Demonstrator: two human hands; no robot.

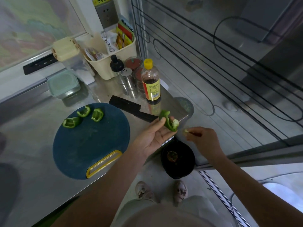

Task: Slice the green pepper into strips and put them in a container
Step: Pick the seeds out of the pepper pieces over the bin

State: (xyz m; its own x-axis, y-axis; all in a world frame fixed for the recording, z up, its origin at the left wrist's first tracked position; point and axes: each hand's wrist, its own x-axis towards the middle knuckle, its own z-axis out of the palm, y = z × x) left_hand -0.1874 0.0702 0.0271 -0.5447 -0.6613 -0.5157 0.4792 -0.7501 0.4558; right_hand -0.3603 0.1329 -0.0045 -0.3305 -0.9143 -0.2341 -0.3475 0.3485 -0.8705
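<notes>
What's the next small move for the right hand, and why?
Probably drop the scrap into the bin. The right hand pinches a pale bit of core just pulled from the pepper piece that the left hand holds past the counter edge, and the bin sits on the floor just below. That piece still shows white core, so more picking likely follows.

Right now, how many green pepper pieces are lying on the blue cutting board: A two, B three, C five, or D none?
B: three pepper pieces lie near the far edge of the cutting board, while a fourth piece is held in the left hand.
</notes>
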